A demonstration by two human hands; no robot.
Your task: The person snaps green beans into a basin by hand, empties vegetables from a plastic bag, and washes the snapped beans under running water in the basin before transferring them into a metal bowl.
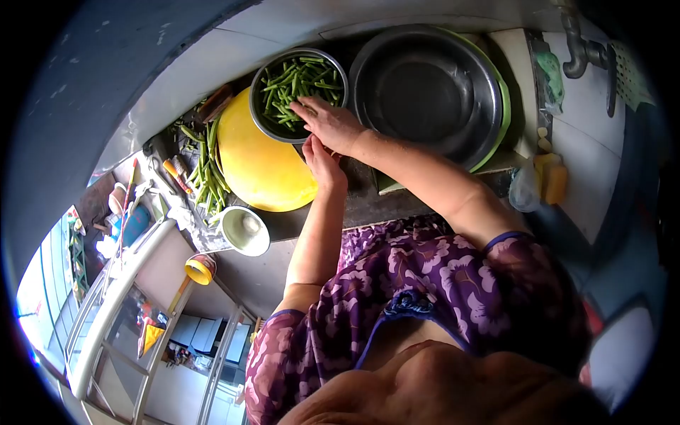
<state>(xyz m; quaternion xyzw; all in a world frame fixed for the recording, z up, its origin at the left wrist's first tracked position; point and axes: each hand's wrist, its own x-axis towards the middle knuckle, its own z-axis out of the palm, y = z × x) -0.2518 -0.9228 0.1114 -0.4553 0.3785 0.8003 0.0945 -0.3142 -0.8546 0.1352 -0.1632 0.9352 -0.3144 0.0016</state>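
Observation:
A metal bowl [253, 106] holds many cut green bean pieces [297, 81]. My right hand [331, 126] reaches over its near right rim, fingers stretched out above the beans, with nothing plainly held. My left hand [325, 167] is just below the right one, at the bowl's near edge and beside the yellow round board [262, 159]. Its fingers are drawn together, and what they may hold is hidden. Whole green beans [207, 170] lie in a loose pile left of the board.
A large dark basin [425, 85] stands right of the bowl, with a green rim [505, 106] behind it. A pale green bowl [244, 231] is at the counter's near left edge. An orange-handled tool [176, 175] lies far left. A tap [581, 53] is at the upper right.

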